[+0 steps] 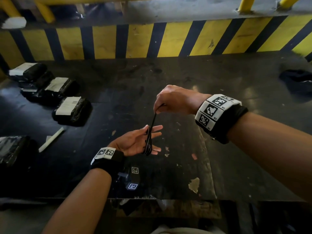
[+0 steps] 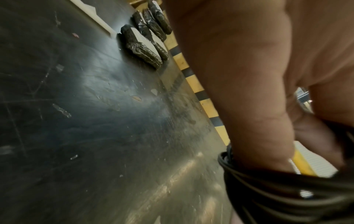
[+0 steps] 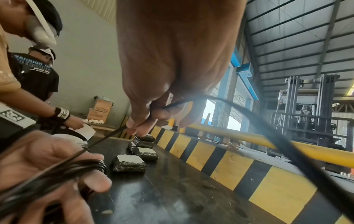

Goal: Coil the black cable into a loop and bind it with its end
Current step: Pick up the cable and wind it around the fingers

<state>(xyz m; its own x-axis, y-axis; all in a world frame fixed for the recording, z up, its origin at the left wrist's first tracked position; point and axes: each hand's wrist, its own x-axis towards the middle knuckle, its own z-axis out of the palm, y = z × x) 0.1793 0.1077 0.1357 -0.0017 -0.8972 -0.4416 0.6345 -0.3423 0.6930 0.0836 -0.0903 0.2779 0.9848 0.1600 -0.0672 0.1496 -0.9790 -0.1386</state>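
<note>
Black cable [image 1: 148, 142] wound in several turns round the straight fingers [image 1: 156, 128] of the left hand [image 1: 135, 142], palm up, above the dark counter [image 1: 185, 78]. Turns bunched across the fingers, long axis of the bundle crossing them, seen in the head view as a narrow upright oval. One taut strand climbing from the top of that bundle, up and slightly right, into the right hand [image 1: 175, 101].

Right hand poised above and just beyond the left, well clear of the counter. Thumb and forefinger pinched on the strand, other fingers curled in; in the right wrist view, free tail [image 3: 268, 128] arcing out past the pinch and away toward the lower right. Left fingers spread and straight, carrying the coil rather than clamping it; thumb's place against the turns hard to read.

Judged stage: coiling nearly done, binding not yet started. Next move likely a crosswise wrap, so strand to be swung from along the bundle's length to across its middle. Right hand the nearer one to the free end; left to serve as former only. Risk: turns sliding off the fingertips once tension drops.

Off to the left, black wrapped packets [image 1: 72, 110] with white labels, well apart from both hands.
</note>
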